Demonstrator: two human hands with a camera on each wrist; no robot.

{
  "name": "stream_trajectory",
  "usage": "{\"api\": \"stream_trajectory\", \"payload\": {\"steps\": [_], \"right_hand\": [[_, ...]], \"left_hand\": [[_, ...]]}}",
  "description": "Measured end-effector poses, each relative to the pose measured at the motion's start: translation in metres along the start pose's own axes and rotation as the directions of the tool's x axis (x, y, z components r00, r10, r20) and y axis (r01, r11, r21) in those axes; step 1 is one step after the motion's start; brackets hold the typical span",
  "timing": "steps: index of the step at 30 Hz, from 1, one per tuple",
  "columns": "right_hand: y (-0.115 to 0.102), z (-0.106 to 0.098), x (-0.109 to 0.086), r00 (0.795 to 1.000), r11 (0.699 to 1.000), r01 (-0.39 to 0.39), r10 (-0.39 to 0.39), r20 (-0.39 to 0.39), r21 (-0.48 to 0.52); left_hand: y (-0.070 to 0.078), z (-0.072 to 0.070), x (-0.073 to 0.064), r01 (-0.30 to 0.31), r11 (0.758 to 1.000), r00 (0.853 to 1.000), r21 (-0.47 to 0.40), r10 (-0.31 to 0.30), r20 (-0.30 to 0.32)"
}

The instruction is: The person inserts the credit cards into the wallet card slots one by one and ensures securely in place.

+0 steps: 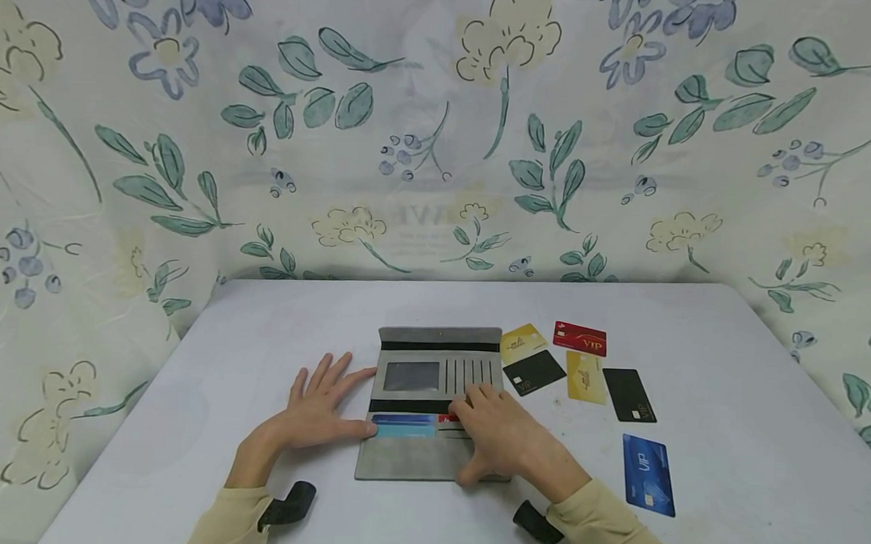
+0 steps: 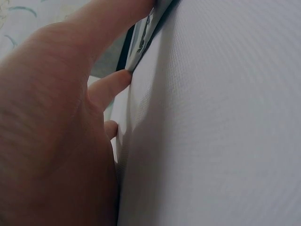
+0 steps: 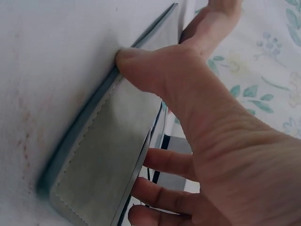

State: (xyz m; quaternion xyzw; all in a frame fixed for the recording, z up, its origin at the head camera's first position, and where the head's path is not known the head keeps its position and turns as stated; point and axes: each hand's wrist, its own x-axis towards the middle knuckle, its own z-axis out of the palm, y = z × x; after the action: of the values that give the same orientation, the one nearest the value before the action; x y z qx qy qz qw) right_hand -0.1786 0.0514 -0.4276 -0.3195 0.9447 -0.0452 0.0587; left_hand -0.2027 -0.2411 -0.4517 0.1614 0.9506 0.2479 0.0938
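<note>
A grey wallet (image 1: 429,466) lies unfolded on the white table, with a dark window and slots in its upper half. Blue cards (image 1: 404,425) and part of a red card (image 1: 448,418) show in its lower slots. At its left edge, my left hand (image 1: 318,412) rests with fingers spread, the thumb and index fingertip touching the wallet. My right hand (image 1: 500,430) lies over the wallet's right side, its thumb on the near edge and its fingers across the card slots. In the right wrist view, those fingers (image 3: 164,195) reach over a pocket's edge; what lies beneath their tips is partly hidden.
Right of the wallet lie loose cards: a red one (image 1: 580,339), yellow ones (image 1: 586,377), black ones (image 1: 630,396) and a blue one (image 1: 648,475). Black straps (image 1: 290,503) hang at both sleeves. A flower-patterned cloth (image 1: 423,215) stands behind the table (image 1: 745,475).
</note>
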Motion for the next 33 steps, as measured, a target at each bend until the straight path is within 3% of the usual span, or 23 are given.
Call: {"api": "stream_trajectory", "payload": {"steps": [33], "right_hand": [[0.0017,-0.0005,-0.0008,1.0,1.0,-0.011,0.011,0.021,-0.027]], "left_hand": [[-0.0008,0.001,0.0008,-0.003,1.0,1.0,0.003,0.003,0.016]]}}
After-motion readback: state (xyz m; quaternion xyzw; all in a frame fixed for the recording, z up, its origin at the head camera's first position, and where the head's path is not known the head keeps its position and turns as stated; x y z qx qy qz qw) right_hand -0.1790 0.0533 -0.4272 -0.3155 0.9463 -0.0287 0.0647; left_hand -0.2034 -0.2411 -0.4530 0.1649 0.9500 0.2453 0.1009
